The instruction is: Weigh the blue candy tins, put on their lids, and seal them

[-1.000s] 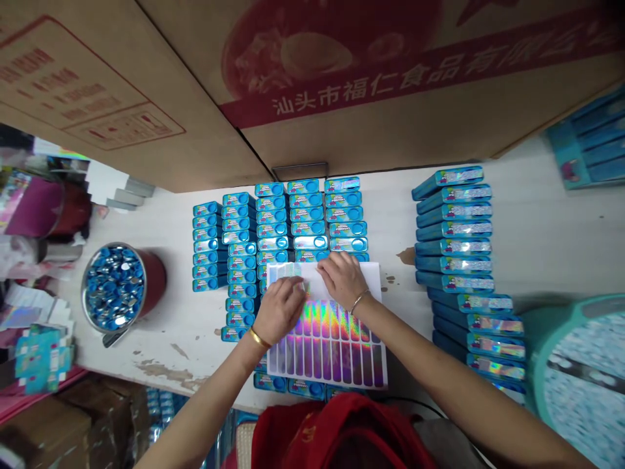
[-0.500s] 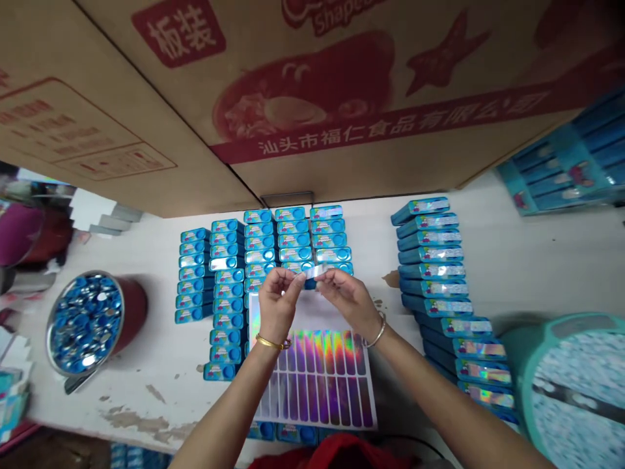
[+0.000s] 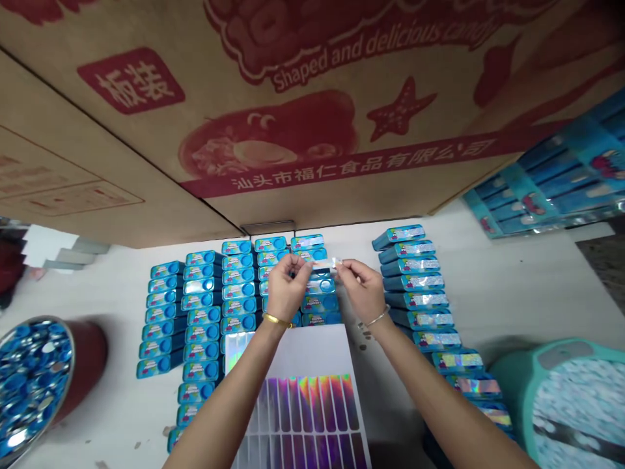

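Note:
Between my two hands a small shiny sticker is stretched sideways. My left hand pinches its left end, and my right hand pinches the right end. Right below and behind the sticker are blue tins of the nearest column, one with a round recess in its top. A sheet of rainbow-shiny stickers lies under my forearms, its upper part bare white backing. Several columns of blue tins stand left of my hands, partly hidden by the left one.
A column of blue tins with shiny strips on top stands to the right. At far left is a red pot of blue metallic pieces; at far right, a teal tub of pale pieces. A large cardboard box walls off the back. Wrapped blue packs lie back right.
The camera view has tilted up and shifted right. Both hands have reached farther over the rear tins at the column's far end, and the sticker is now held straighter between them.

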A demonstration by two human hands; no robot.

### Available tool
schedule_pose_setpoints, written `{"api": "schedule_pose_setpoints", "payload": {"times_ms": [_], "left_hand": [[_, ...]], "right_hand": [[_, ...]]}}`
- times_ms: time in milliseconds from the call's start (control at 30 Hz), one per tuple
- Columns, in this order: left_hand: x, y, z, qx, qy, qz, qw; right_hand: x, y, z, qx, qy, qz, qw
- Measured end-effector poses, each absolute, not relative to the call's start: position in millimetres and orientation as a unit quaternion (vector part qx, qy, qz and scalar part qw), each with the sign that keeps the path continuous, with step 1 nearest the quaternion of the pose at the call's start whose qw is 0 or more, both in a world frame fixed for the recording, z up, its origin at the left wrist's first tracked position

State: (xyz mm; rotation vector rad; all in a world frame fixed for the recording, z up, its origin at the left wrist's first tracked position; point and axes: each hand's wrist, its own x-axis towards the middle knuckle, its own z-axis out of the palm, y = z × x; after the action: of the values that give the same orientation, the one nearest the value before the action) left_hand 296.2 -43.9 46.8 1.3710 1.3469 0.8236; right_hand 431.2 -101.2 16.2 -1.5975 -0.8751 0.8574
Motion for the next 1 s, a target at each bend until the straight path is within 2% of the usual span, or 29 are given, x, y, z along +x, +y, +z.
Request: {"api": "schedule_pose_setpoints", "payload": {"times_ms": [200, 400, 567, 733, 867, 1000], "left_hand": [[308.3, -17.8, 27.4, 0.669, 0.63, 0.261, 0.296], [312.5, -12.6, 11.2, 0.695, 0.655, 0.184, 0.233], [312.2, -14.6, 13.1, 0.695, 0.677, 0.162, 0.181], [315.1, -14.9, 13.2, 0.672, 0.702, 0.159, 0.177], [303.5, -16.6, 15.0, 0.697, 0.664, 0.176, 0.205], [245.0, -38.1, 34.2, 0.789, 0.497, 0.2, 0.301]], "right_hand": [[440.6, -79.6, -10.5, -0.697, -0.474, 0.245, 0.479], [442.2, -71.5, -27.9, -0.715, -0.477, 0.251, 0.446], [435.7, -72.8, -39.7, -0.709, -0.392, 0.323, 0.49], [430.3, -81.6, -54.7, -0.664, -0.423, 0.331, 0.519], [442.1, -91.0, -53.9, -0.691, -0.486, 0.324, 0.425], [432.3, -118.5, -13.4, -0.712, -0.569, 0.189, 0.365]]}}
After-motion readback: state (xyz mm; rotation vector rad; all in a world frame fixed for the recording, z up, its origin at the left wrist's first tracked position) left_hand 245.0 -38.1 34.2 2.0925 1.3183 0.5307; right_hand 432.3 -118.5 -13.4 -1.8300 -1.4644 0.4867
